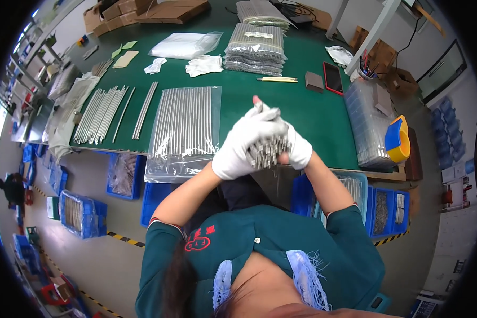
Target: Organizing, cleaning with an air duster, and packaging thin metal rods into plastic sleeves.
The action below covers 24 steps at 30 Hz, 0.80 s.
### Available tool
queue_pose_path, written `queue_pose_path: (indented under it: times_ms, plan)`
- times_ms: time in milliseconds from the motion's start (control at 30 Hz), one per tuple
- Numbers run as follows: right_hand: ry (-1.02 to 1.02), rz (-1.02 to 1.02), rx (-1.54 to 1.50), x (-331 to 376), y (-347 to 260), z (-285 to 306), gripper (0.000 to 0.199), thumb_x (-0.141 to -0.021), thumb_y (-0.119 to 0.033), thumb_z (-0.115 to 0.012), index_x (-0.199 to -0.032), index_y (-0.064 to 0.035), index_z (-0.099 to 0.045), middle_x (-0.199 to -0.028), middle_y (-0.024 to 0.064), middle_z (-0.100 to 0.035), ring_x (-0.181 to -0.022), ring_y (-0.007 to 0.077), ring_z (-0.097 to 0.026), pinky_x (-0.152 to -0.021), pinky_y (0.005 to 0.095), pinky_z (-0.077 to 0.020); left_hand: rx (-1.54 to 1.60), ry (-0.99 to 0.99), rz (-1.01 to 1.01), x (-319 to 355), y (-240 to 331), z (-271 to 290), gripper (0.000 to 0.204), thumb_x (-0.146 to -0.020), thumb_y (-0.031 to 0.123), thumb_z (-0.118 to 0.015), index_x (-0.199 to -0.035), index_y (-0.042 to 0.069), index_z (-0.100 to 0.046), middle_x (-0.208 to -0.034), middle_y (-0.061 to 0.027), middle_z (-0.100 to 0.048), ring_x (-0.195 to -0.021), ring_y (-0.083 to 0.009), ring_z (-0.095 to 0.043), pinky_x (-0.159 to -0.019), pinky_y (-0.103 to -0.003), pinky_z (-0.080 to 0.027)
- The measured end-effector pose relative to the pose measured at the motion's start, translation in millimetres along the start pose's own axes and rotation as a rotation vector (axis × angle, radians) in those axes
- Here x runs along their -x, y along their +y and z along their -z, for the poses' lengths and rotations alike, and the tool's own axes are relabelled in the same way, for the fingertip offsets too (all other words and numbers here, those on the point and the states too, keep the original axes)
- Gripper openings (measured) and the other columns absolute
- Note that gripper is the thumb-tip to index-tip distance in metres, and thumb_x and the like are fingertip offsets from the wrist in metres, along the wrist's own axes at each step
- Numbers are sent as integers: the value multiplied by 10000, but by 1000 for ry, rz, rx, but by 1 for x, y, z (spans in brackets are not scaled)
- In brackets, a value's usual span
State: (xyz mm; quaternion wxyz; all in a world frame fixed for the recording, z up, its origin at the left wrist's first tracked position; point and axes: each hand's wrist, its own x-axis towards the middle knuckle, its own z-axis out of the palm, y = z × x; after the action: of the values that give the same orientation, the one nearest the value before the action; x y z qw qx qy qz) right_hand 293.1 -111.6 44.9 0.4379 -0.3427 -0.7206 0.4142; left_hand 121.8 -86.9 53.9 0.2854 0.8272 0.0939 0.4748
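Note:
Both my hands wear white gloves and are closed together around a bundle of metal rods, whose ends face me above the table's front edge. My left hand wraps the bundle from the left, with fingers crossing over the top. My right hand grips it from the right, a bare thumb tip against the rod ends. Left of my hands, a clear plastic bag holds a flat row of similar rods. Loose rods lie farther left, with a few single ones beside them.
On the green table stand a stack of bagged rods, a white glove, a yellow cutter, a brown block and a red-edged phone. A tape dispenser sits at the right edge. Blue bins are below.

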Motion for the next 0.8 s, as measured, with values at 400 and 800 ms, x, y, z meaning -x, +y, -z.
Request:
queue_pose_path:
  times_ms: [400, 800]
  plan:
    - [194, -175, 32, -63, 107, -27, 865, -631, -326, -849, -1310, -35, -399, -1169, 95, -583, -1080, 199, -563, -926, 332, -454, 459, 310, 596, -58, -88, 15, 391, -739, 92, -771, -1050, 17, -547, -878, -44, -620, -735, -112, -601, -659, -272, -516]
    - [228, 174, -459, -58, 73, -19, 1139, -590, -492, -843, -1466, -79, -244, -1337, 122, -466, -1241, 217, -446, -1051, 352, -343, 455, 211, 624, -34, -51, 19, 446, -721, 92, -791, -1110, 34, -579, -928, -30, -646, -831, -95, -602, -757, -276, -509]
